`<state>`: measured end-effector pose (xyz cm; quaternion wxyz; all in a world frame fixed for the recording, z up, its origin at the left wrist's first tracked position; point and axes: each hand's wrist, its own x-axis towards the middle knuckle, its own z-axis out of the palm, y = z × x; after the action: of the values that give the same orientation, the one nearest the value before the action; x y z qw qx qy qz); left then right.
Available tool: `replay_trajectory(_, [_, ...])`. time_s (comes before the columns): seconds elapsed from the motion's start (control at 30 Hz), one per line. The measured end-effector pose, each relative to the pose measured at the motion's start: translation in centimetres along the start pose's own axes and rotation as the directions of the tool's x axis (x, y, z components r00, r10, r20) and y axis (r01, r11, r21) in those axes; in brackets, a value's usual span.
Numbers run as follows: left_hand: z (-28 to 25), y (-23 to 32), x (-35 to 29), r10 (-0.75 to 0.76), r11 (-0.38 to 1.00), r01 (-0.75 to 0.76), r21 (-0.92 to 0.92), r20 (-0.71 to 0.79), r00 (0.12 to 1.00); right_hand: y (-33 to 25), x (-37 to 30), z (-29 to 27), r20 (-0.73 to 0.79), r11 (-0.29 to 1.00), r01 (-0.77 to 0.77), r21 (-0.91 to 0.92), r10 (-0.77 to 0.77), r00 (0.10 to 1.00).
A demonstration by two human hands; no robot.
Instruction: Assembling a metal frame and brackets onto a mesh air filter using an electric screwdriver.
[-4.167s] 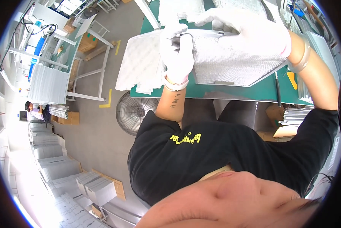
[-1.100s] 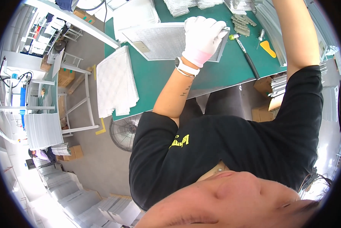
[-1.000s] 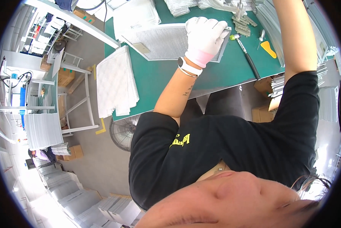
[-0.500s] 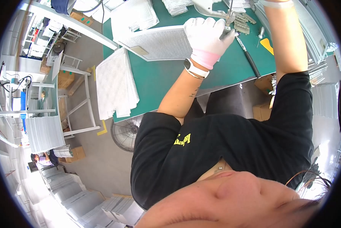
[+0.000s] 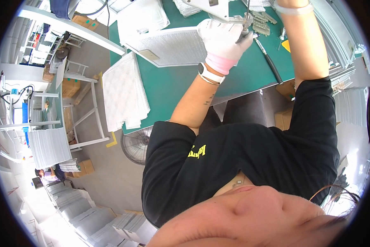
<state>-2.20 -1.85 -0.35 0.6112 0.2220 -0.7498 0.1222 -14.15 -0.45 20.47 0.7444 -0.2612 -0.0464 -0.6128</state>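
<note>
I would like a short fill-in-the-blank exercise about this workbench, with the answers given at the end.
The gloved hand gripping the framed mesh panel is the person's ____ one.
The cuff of its white glove is ____.
A hammer lies on the ____ tabletop.
On the floor, a round, wire-caged ____ shows beside the left sleeve.
Missing words: left, pink, green, fan.

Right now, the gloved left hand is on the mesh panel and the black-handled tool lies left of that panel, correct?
No: the head view shows the black-handled tool right of the mesh panel; the gloved left hand is on that panel.
</note>
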Motion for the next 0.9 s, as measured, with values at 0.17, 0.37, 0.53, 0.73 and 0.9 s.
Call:
replay_trajectory(0.17, [-0.4, 0.2, 0.5, 0.019, 0.995, -0.010, -0.100, 0.097, 0.995, 0.0, 0.0, -4.5, 0.395, 0.541, 0.375, -0.753, -0.084, 0.915])
replay_trajectory(0.37, [-0.9, 0.8, -0.2, -0.074, 0.976, 0.097, -0.193, 0.124, 0.989, 2.5, 1.2, -5.3, 0.320, 0.989, 0.024, -0.144, 0.023, 0.947])
replay_trajectory(0.53, [-0.8, 0.5, -0.4, -0.161, 0.920, 0.242, -0.309, 0.264, 0.951, 3.4, 0.2, -3.1, 0.031, 0.975, 0.090, -0.205, -0.085, 0.996])
replay_trajectory(0.73, [-0.4, -0.2, -1.3, 0.017, 0.978, 0.025, -0.205, 0.202, 0.979, 3.1, 1.8, -7.2, 0.310, 0.959, 0.088, -0.268, -0.001, 0.951])
replay_trajectory(0.9, [1.2, -0.3, -2.0, -0.049, 0.997, 0.070, -0.043, 0.371, 0.927, 1.7, 0.9, -8.8, 0.092, 0.937, 0.331, -0.110, -0.322, 0.942])
